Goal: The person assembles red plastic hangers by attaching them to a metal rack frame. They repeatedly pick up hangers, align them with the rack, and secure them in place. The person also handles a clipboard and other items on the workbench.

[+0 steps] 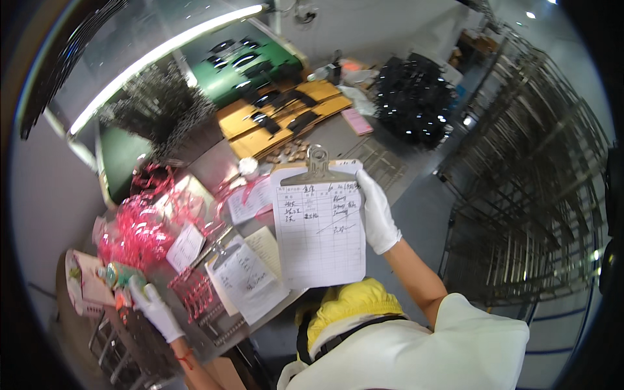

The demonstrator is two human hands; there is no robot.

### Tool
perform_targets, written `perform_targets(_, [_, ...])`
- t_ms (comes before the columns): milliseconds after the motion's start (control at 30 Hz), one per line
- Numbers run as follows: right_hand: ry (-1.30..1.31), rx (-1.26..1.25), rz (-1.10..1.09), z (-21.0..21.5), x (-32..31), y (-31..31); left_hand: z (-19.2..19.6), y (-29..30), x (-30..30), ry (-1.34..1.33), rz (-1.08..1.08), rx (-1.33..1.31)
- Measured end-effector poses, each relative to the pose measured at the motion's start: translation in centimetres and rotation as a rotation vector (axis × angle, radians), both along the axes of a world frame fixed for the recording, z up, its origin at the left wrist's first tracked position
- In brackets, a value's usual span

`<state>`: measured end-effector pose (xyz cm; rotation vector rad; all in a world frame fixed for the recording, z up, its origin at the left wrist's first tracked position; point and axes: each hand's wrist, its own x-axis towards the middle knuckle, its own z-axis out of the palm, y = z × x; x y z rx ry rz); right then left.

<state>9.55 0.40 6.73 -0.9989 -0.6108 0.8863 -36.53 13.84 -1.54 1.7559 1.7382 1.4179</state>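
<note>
My right hand (379,218), in a white glove, grips the right edge of a clipboard (318,260) near its top. Its metal clip (318,168) holds a form with a ruled table and handwriting. Off to the left, my left hand (156,311), gloved too, has its fingers stretched out beside a translucent green object (119,275) whose kind is unclear. Between my hands, a second clipboard with papers (250,279) lies on the table. Red plastic hooks or racks (193,292) lie just left of those papers.
A heap of pink-red plastic (140,227) covers the table's left side. Yellow boards with black curved parts (286,114) lie farther back, before a green surface (214,81). Black shiny parts (416,97) are piled at the far right. Metal racks (520,169) stand to the right.
</note>
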Motion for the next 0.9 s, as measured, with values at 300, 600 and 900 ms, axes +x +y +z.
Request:
perform_targets(300, [-0.783, -0.029, 0.163, -2.0, 3.3, 3.2, 8.1, -13.3, 24.6, -0.718, -0.632, -0.648])
perform_targets(600, [-1.044, 0.157, 0.068, -0.3, 6.7, 3.2, 6.9, -14.9, 29.6, -0.723, -0.468, -0.683])
perform_targets(900, [-0.346, 0.015, 0.529, -0.7, 7.7, 1.9, 5.7, -14.8, 33.0, -0.973, -0.389, -0.441])
